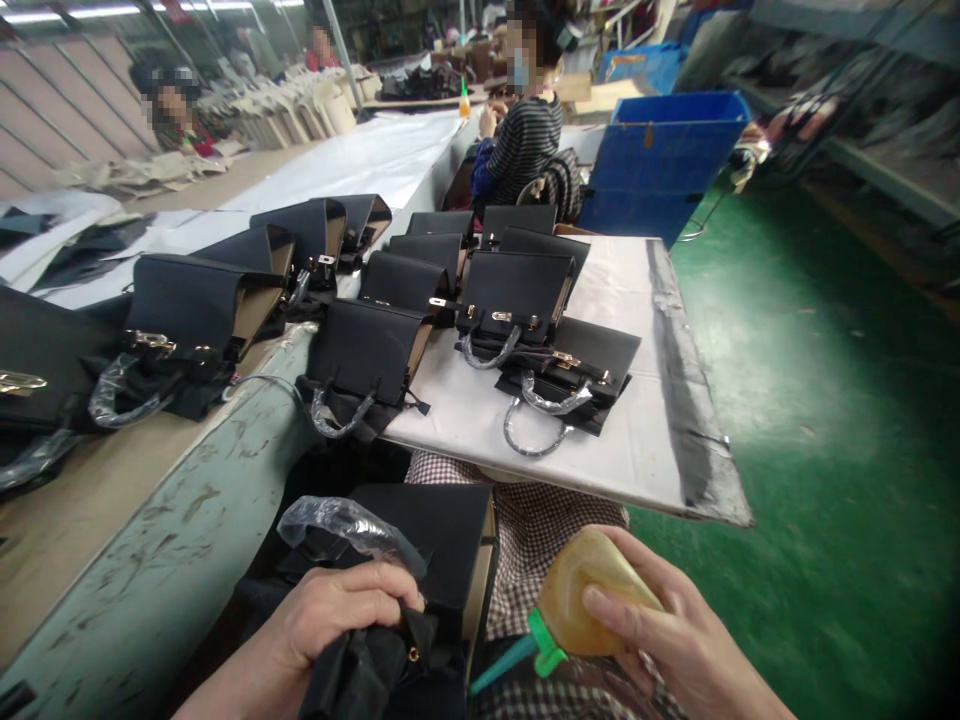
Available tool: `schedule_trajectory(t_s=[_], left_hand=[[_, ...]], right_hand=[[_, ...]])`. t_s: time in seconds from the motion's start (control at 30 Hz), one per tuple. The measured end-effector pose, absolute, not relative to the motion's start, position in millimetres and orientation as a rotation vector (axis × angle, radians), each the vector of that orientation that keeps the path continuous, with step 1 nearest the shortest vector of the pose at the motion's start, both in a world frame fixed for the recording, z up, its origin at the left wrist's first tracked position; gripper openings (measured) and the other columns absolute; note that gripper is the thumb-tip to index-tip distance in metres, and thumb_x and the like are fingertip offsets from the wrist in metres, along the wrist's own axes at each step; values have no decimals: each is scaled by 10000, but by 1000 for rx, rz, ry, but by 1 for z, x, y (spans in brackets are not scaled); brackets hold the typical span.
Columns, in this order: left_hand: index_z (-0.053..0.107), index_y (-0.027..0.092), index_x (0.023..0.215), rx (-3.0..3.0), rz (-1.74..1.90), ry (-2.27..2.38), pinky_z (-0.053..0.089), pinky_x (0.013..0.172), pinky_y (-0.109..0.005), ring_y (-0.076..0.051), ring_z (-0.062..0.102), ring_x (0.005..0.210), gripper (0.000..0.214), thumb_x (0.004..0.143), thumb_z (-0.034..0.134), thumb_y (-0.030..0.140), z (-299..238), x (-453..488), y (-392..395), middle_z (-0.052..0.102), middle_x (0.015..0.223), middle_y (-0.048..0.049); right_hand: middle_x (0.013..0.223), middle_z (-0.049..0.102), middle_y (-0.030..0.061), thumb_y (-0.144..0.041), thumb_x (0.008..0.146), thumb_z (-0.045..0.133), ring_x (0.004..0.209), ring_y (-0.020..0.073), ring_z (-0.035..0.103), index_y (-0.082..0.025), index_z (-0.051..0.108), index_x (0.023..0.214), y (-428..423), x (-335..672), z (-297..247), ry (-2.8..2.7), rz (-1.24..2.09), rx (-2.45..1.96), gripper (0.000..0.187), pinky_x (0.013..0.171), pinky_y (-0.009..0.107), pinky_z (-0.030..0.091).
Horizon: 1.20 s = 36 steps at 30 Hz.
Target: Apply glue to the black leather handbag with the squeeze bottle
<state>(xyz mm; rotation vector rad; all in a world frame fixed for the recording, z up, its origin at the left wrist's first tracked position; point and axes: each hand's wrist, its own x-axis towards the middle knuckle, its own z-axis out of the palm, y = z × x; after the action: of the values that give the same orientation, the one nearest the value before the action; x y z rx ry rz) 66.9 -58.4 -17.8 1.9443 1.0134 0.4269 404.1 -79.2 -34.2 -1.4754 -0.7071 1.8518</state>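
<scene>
My left hand [330,615] grips the flap of a black handbag [442,545] resting on my lap, its handle wrapped in clear plastic. My right hand [667,635] holds a yellowish squeeze bottle [581,600] with a green nozzle pointing left toward the bag. A checked cloth [536,525] covers my lap under the bag.
A white board [645,400] in front of me carries several black handbags [517,295] with gold clasps. More bags [187,310] line the long bench at left. A person in a striped top [525,140] sits ahead beside a blue bin [660,160]. Green floor lies to the right.
</scene>
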Motion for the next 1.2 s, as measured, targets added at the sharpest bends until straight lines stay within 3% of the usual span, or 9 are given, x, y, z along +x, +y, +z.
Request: schedule_trajectory(t_s=[0.23, 0.4, 0.57, 0.67, 0.8, 1.2], left_hand=[[778, 228, 871, 1962, 504, 1023, 569, 913, -158, -155, 790, 939, 234, 1008, 684, 392, -20, 69, -59, 799, 982, -39], [780, 229, 870, 1984, 498, 1017, 572, 913, -159, -154, 797, 927, 275, 1012, 654, 428, -22, 68, -59, 801, 974, -41], [787, 224, 858, 1984, 485, 1015, 573, 892, -151, -154, 796, 919, 288, 1004, 657, 435, -24, 68, -59, 805, 972, -46], [783, 226, 875, 1992, 496, 1008, 569, 894, -147, -149, 793, 923, 293, 1013, 637, 439, -24, 69, -59, 806, 977, -45], [778, 236, 881, 1976, 509, 1006, 563, 908, -140, -141, 794, 936, 264, 1014, 640, 418, -25, 69, -59, 806, 984, -33], [774, 217, 868, 1999, 490, 1008, 578, 875, -148, -158, 799, 906, 294, 1012, 663, 448, -21, 73, -57, 808, 959, -52]], right_hand=[[709, 652, -51, -596, 702, 886, 460, 53, 377, -224, 658, 1139, -80, 402, -28, -685, 1816, -1528, 617, 406, 187, 289], [868, 738, -5, -528, 666, 917, 702, 165, 605, -246, 681, 1125, -82, 398, -26, -676, 1773, -1482, 589, 537, 229, 452], [805, 678, -39, -561, 711, 871, 516, 106, 431, -254, 652, 1229, -79, 405, -42, -774, 1713, -1588, 640, 424, 239, 331], [842, 683, -23, -568, 747, 840, 579, 137, 491, -246, 637, 1231, -75, 409, -52, -844, 1673, -1595, 616, 455, 253, 349], [920, 723, 6, -564, 764, 826, 773, 213, 606, -234, 639, 1207, -70, 412, -59, -934, 1630, -1587, 583, 612, 305, 452], [971, 732, 16, -580, 795, 754, 899, 281, 668, -238, 635, 1214, -67, 413, -68, -1020, 1551, -1694, 554, 704, 367, 500]])
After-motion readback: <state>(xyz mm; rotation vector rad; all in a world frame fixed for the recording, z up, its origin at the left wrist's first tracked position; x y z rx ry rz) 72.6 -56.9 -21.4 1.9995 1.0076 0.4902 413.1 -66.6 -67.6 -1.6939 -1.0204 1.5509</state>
